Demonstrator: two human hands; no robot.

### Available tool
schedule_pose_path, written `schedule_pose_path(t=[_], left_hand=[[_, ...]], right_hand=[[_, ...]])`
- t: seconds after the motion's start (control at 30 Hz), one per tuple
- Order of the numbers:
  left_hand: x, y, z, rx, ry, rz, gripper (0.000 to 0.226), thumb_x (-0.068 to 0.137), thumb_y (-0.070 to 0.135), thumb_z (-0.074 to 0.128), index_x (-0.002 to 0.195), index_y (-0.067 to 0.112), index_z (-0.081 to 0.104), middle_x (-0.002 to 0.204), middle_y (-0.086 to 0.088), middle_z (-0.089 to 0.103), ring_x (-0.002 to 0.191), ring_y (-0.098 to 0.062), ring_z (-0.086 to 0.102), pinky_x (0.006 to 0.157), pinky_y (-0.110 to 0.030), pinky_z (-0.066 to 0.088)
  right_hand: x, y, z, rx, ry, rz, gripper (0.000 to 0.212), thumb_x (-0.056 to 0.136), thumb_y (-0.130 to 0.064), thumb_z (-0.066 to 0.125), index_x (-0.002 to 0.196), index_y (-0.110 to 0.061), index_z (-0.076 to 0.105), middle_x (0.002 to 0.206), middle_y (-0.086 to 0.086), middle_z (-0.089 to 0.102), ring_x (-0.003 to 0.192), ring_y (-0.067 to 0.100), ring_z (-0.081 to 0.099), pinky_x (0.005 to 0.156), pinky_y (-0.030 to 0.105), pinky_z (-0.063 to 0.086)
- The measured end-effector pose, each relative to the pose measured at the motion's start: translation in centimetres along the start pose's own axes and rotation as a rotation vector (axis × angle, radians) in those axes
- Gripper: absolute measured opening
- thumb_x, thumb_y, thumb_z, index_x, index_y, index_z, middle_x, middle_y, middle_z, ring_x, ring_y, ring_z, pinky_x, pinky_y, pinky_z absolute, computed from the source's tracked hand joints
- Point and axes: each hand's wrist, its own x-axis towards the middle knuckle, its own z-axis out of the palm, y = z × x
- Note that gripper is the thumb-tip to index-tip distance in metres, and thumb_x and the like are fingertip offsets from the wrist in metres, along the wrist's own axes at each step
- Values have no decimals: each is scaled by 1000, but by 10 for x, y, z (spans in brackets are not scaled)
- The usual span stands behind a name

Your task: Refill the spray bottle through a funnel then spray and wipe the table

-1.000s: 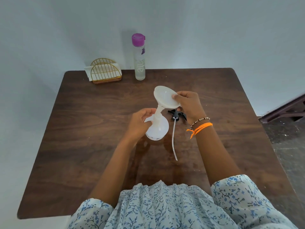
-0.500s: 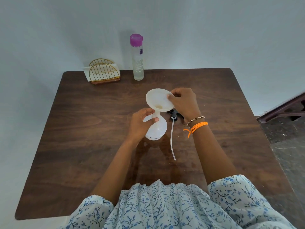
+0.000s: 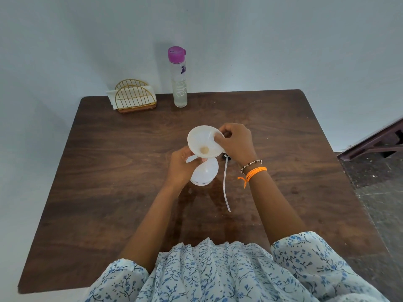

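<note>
Near table [image 3: 109, 192] centre: white spray bottle [image 3: 206, 173], gripped at the neck by left hand [image 3: 182, 165], fingers curled round it. Base of bottle at or just above the tabletop; contact not discernible. White funnel [image 3: 205, 141] seated over the bottle neck, bowl tilted toward the camera, spout hole visible at the bottom of the bowl. Right hand [image 3: 236, 141] pinching the funnel's right rim, thumb inside the bowl, fingers curled behind. Orange thread and beaded bracelet [image 3: 254, 168] on the right wrist.

Just right of the bottle, flat on the table: detached spray head [image 3: 225, 157], mostly hidden under the right hand, with white dip tube [image 3: 225, 186] running toward the near edge.

Far edge, against the wall: clear water bottle [image 3: 180, 83] with purple cap, upright, well apart from the hands. Left of it, at the far-left corner: gold wire napkin holder [image 3: 135, 98] with white napkins.

Broad bare wood to left and right of both forearms, out to the side edges. Near edge covered by floral clothing [image 3: 218, 273]. Beyond the right edge: dark floor and a dark wooden frame [image 3: 375, 140].
</note>
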Motion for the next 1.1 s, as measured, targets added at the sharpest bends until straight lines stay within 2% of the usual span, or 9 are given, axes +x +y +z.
schedule_pose_path(t=[0.2, 0.4, 0.53, 0.67, 0.77, 0.83, 0.9, 1.0, 1.1], left_hand=[[-1, 0, 0, -30, -4, 4, 35, 78, 25, 74, 112, 22, 66, 112, 1, 69, 102, -19, 64, 86, -47, 55], [-2, 2, -1, -29, -4, -10, 32, 78, 21, 74, 109, 24, 66, 114, 0, 68, 104, -20, 62, 88, -47, 54], [-2, 3, -2, -26, -16, -4, 40, 78, 21, 74, 115, 24, 62, 118, 0, 66, 108, -20, 60, 91, -47, 52], [-2, 3, -3, -29, -28, -13, 39, 78, 17, 73, 113, 27, 60, 120, 3, 64, 110, -18, 58, 90, -38, 51], [-4, 3, -7, -53, -60, -2, 36, 79, 10, 71, 109, 27, 60, 113, 8, 62, 107, -13, 56, 78, -23, 48], [-4, 2, -10, -65, -69, -10, 38, 80, 6, 69, 114, 22, 61, 115, 5, 63, 108, -12, 55, 81, -24, 46], [-3, 2, -13, -55, -58, -34, 38, 83, 4, 65, 117, 19, 60, 118, 4, 62, 108, -10, 53, 86, -26, 45], [3, 1, -16, -32, -10, -58, 30, 87, 4, 60, 113, 19, 61, 109, 7, 62, 103, -8, 54, 89, -28, 45], [15, 0, -19, -60, 24, -75, 23, 88, 5, 59, 102, 23, 63, 102, 8, 65, 99, -10, 59, 86, -28, 49]], right_hand=[[0, 2, 0, -8, 14, -15, 10, 79, -11, 63, 75, -3, 68, 68, 0, 60, 66, 12, 54, 54, 13, 39], [-1, 1, 2, -18, 14, -34, 12, 80, -12, 62, 77, -3, 69, 69, 1, 62, 67, 13, 55, 55, 12, 39], [-1, 0, -1, -3, 2, -37, 13, 84, -13, 60, 82, -4, 70, 73, 0, 62, 69, 11, 55, 58, 10, 40], [-1, 3, -2, 42, -37, -10, 20, 88, -25, 61, 85, -9, 70, 75, -3, 63, 65, 5, 54, 57, 11, 40], [0, 6, -4, 89, -44, 9, 31, 91, -33, 56, 72, -9, 65, 66, -3, 57, 59, 6, 46, 53, 10, 35], [2, 8, -6, 150, -50, 26, 43, 94, -35, 50, 66, -2, 58, 59, 0, 50, 56, 10, 41, 55, 19, 35], [6, 11, -8, 199, -58, 51, 43, 96, -33, 45, 73, -3, 67, 61, 0, 57, 57, 8, 48, 61, 25, 40], [18, 16, -7, 257, -72, 91, 37, 98, -29, 43, 82, -12, 71, 65, -4, 62, 61, 6, 52, 66, 28, 44], [36, 20, -5, 325, -106, 127, 32, 98, -24, 44, 86, -11, 70, 66, -3, 59, 56, 5, 45, 59, 23, 38]])
